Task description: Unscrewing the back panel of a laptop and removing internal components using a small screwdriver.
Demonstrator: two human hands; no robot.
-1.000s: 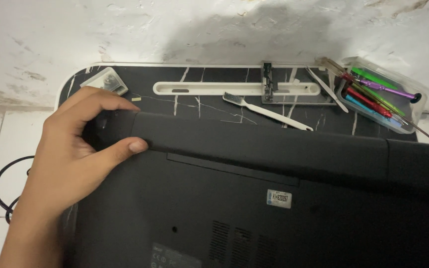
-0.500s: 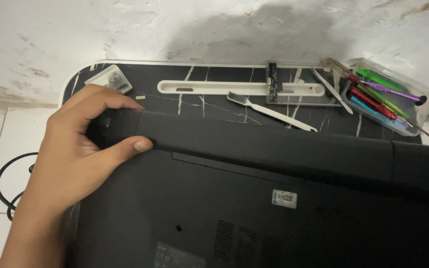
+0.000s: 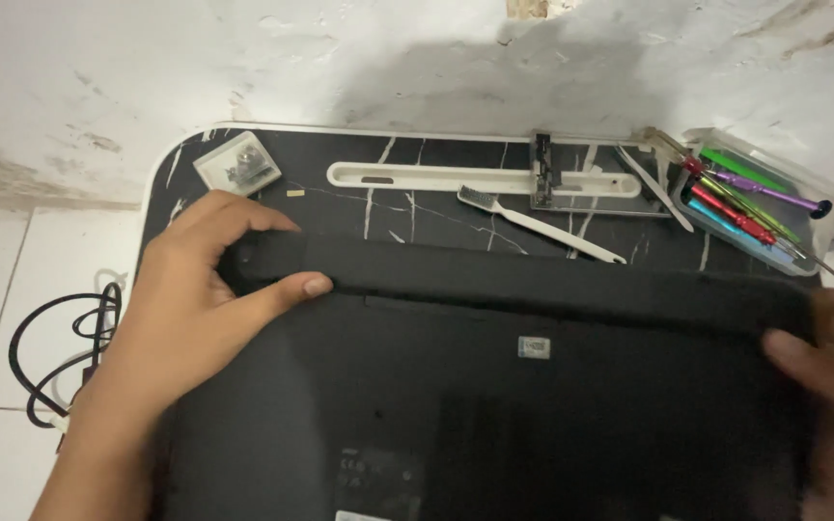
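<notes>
Head view. A black laptop [image 3: 494, 405] is seen bottom-side up on a small dark marble-patterned table [image 3: 340, 207], its far edge running across the frame, its body filling the lower half. The far left corner is clasped by the left hand [image 3: 185, 309]: fingers are curled over the back edge, thumb pressed flat on the underside panel, so the grip is closed on the laptop. At the right border the right hand [image 3: 827, 367] is blurred and partly cut off; fingers are laid on the far right corner, and they appear wrapped over the edge, though the exact closure is not sharply resolved.

Handling judgement: the case is taken to be rigid and moderately heavy, with a smooth matt shell that could slide under dry fingers. The hinge side and the two corners are judged the soundest places to be gripped; the vent slots and the small label [image 3: 534, 347] on the base are better left unpressed.

Beyond the laptop are noted a white toothbrush [image 3: 538, 224], a long white slotted tray [image 3: 436, 178], a metal clamp-like piece [image 3: 542, 169], a clear box of coloured screwdrivers [image 3: 755, 198], and a small clear box of parts [image 3: 236, 164]. A black cable [image 3: 55, 352] is coiled on the white tiled floor at left.
</notes>
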